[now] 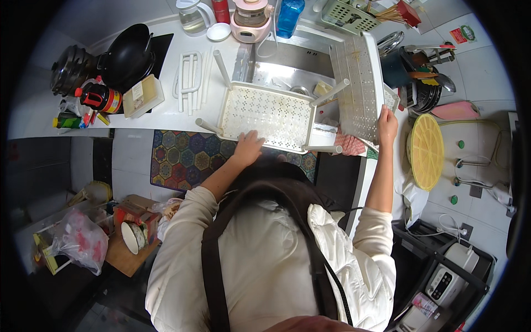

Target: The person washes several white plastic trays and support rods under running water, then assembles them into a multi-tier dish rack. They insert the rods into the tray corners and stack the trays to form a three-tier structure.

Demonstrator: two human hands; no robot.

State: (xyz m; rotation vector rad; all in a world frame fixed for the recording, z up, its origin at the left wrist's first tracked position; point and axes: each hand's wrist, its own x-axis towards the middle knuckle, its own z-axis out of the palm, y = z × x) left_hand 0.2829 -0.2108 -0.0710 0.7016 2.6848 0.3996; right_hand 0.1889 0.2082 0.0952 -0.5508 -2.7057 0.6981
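Note:
A white perforated rack tier (268, 116) sits across the counter's front edge by the sink, with a round white leg at each corner. At its near rim, my left hand (249, 148) has its fingers curled over the edge. To the right, a second perforated tier (357, 91) stands tilted on its side beside the sink. Its near-right edge is in the grip of my right hand (387, 126); some of those fingers are hidden behind the panel. Loose white tubes and a looped white frame (189, 80) lie on the counter left of the first tier.
The sink (287, 72) lies behind the first tier. A pink appliance (250, 22), a glass kettle (194, 19) and a blue bottle (289, 17) stand at the back. A black wok (127, 58) is at left. A yellow round lid (427, 152) and utensils are at right.

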